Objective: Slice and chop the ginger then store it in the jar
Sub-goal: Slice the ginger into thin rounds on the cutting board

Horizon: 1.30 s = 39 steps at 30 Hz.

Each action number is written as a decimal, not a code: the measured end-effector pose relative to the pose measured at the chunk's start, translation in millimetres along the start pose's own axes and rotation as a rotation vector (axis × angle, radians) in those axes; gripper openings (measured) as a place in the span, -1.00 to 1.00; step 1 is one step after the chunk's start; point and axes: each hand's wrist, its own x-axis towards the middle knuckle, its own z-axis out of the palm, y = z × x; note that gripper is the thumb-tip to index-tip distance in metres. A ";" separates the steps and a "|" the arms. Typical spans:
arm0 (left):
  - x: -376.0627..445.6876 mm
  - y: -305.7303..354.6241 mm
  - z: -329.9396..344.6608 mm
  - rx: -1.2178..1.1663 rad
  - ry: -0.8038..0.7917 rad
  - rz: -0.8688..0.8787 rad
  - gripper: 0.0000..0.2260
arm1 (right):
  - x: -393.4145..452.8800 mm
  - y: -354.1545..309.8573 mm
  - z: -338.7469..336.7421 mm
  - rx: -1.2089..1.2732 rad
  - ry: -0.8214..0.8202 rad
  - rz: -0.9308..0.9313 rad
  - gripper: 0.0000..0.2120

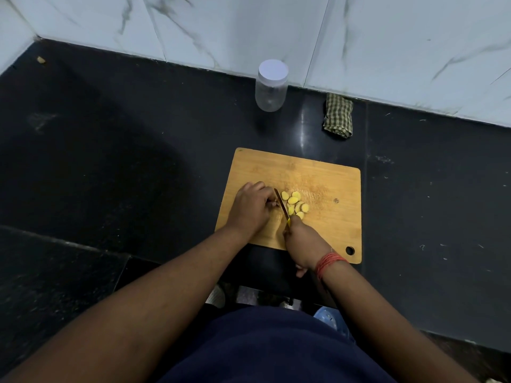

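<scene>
black counter [138,161], left hand [253,207] curled on ginger, right hand [301,239] gripping knife [281,203]

Wooden board [318,175], glossy dark counter [138,134]

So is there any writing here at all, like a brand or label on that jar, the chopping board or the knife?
None can be read.
Jar: clear, with a plain white lid; no label shows.
Cutting board: bare wood; a small round mark is too small to read.
Knife: no print visible on the blade.
Checked cloth: pattern only, no text.
</scene>
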 end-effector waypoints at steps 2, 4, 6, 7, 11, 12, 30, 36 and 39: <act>0.2 -0.3 0.1 -0.004 0.004 0.003 -0.97 | 0.6 -0.5 1.6 0.003 -0.009 0.015 -0.75; 0.3 -0.6 0.6 -0.003 0.007 0.001 -0.97 | 0.4 -1.2 2.6 0.005 -0.011 0.024 -0.70; 0.3 -1.0 1.4 -0.005 0.011 0.002 -0.97 | 0.1 -2.7 3.0 0.008 -0.016 0.031 -0.65; 0.3 -1.3 2.0 -0.007 0.014 0.005 -0.97 | 0.4 -2.9 3.1 0.008 -0.020 0.036 -0.63; 1.1 -1.7 3.3 0.000 0.019 0.012 -0.97 | 3.6 -5.9 4.1 -0.059 -0.033 0.039 -0.59; 1.1 -1.5 3.5 0.004 0.021 0.013 -0.97 | 3.8 -9.2 3.4 -0.084 -0.021 0.022 -0.63; 0.2 1.0 7.1 -0.038 0.031 -0.054 -0.97 | -13.5 28.9 14.2 -0.156 -0.004 -0.010 -0.61; -0.6 -1.9 5.9 -0.037 0.025 -0.028 -0.97 | -20.0 44.4 10.6 -0.152 0.021 -0.049 -0.68; -1.8 -6.1 6.0 -0.018 0.016 0.014 -0.95 | -20.7 42.0 7.9 -0.073 0.052 -0.060 -0.79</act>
